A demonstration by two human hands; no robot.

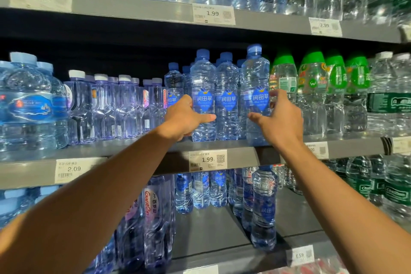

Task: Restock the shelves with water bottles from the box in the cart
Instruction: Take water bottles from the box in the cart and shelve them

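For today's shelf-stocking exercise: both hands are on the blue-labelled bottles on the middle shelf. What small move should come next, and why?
Probably push the right bottle back with the right hand. It stands at the shelf edge, forward of the two bottles beside it, while the left hand holds the left bottle of the front row.

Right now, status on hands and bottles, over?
Left hand grips left blue-label bottle. Right hand grips right blue-label bottle. Both upright at middle shelf front edge. Nothing blocking.
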